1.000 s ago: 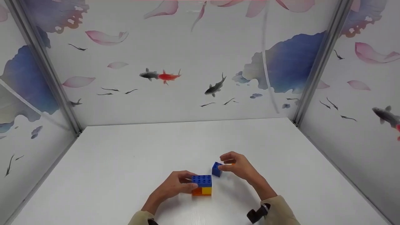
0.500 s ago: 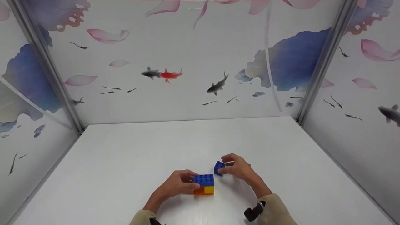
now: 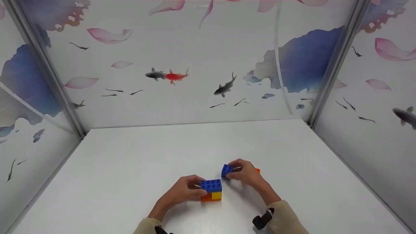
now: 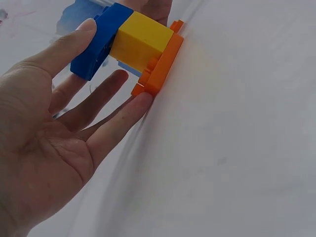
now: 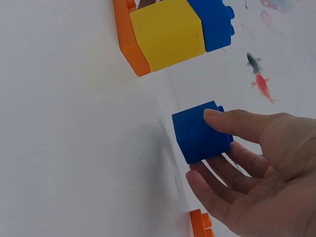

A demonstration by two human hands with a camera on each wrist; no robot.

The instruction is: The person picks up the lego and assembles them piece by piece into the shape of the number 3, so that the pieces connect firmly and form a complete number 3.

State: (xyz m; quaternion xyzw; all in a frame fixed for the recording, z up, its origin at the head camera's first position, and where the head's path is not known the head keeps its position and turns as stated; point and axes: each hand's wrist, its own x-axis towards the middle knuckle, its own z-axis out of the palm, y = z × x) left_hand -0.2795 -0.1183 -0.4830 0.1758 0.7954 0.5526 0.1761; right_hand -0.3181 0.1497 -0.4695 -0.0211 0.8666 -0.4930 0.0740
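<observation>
My left hand [image 3: 185, 191] holds a stack of toy building bricks from its left side. On top of the stack is a blue eight-stud brick [image 3: 211, 185], pressed by my thumb in the left wrist view. Below it comes a yellow brick [image 4: 140, 39], and a flat orange brick [image 4: 165, 64] forms the base, touched by a fingertip. Right of and behind the stack, my right hand [image 3: 245, 172] pinches a small blue brick [image 5: 200, 133] between thumb and fingers, studs facing up in the head view. A short gap separates that brick from the stack.
Another orange brick [image 5: 198, 223] lies on the white table [image 3: 156, 149], partly hidden behind my right hand in the head view. White panels [image 3: 195, 110] printed with fish and petals enclose the table at the back and sides.
My right fingers have closed in around the small blue brick, which has turned and shifted slightly. My left hand keeps its hold on the stack, and the head view has tilted a little.
</observation>
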